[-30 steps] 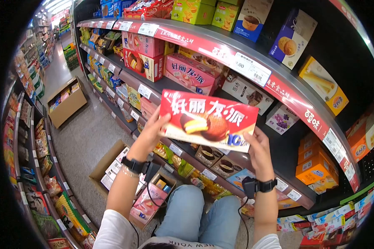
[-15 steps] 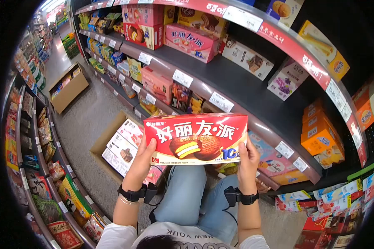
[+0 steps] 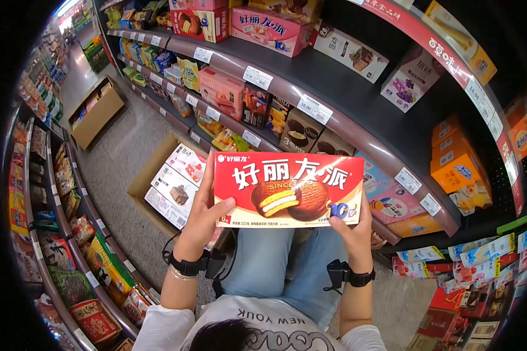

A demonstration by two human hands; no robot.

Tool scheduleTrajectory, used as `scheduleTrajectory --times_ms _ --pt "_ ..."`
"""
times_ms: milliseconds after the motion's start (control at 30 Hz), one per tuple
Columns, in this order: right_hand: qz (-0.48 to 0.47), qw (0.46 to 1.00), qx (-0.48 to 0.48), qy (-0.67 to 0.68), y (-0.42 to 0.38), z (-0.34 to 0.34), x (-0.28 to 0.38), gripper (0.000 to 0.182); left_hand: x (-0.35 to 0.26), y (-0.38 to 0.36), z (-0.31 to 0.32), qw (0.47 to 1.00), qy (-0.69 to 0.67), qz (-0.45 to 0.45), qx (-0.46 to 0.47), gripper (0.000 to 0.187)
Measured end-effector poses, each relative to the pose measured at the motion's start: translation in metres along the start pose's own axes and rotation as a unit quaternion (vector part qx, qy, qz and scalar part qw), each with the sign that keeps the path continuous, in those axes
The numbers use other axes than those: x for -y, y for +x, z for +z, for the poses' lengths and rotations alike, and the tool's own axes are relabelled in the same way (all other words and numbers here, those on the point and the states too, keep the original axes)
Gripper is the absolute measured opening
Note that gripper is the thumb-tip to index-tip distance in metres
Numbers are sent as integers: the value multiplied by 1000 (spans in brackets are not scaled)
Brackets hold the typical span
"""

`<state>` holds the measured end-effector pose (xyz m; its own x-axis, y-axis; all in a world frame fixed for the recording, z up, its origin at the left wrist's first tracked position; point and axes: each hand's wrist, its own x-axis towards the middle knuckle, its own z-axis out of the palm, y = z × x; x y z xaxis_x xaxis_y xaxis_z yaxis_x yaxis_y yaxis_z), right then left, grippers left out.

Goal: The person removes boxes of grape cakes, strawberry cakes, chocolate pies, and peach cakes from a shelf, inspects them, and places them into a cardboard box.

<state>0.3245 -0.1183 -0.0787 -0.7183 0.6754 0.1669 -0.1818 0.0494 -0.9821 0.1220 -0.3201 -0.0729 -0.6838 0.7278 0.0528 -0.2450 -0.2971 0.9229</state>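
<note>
Box (image 3: 290, 187): red and cream, in the middle of the frame, held up clear of everything but the hands, printed front in full view and close to level.
Left grip (image 3: 208, 202): pinching the left end, thumb on the front near the lower corner, fingers along the end; their tips are hidden.
Right grip (image 3: 352, 231): pinching the right end, thumb on the lower right corner, the other fingers mostly hidden.
Feel: likely light for its bulk, thin stiff card, a little slippery where the print shines; the cakes pictured suggest soft, crushable contents, though these are not in view.
Hold: best low on both short ends, where the edges brace the card; squeezing the broad front would probably dent it.
Jeans (image 3: 255, 263): lower middle, below the box.
Carton (image 3: 137, 186): open, on the floor (image 3: 114, 161) left of the left grip, white boxes (image 3: 173, 190) inside.
Shelf (image 3: 345, 82): upper middle to right, carrying a pink box (image 3: 266, 29), a purple box (image 3: 413, 79) and orange boxes (image 3: 459, 161).
Far carton (image 3: 96, 114): upper left, open, packets inside too small to tell.
</note>
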Motion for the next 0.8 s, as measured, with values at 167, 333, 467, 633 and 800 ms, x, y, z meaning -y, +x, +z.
scheduleTrajectory --times_ms 167,333,467,633,800 --pt "-34 997 49 -42 1 -5 -6 114 5 6 1 998 -63 -26 -18 85" --pt "-44 993 106 -30 18 -13 -7 123 7 15 -5 990 -116 -83 -11 78" --pt "-36 990 134 -31 24 -14 -6 120 3 19 -7 981 -132 -139 -20 72" --pt "-7 992 121 -24 27 -6 -7 114 13 22 -16 979 -116 -164 -39 62" --pt "10 994 98 -37 31 -5 -19 106 13 22 -32 967 -122 -225 -20 60"
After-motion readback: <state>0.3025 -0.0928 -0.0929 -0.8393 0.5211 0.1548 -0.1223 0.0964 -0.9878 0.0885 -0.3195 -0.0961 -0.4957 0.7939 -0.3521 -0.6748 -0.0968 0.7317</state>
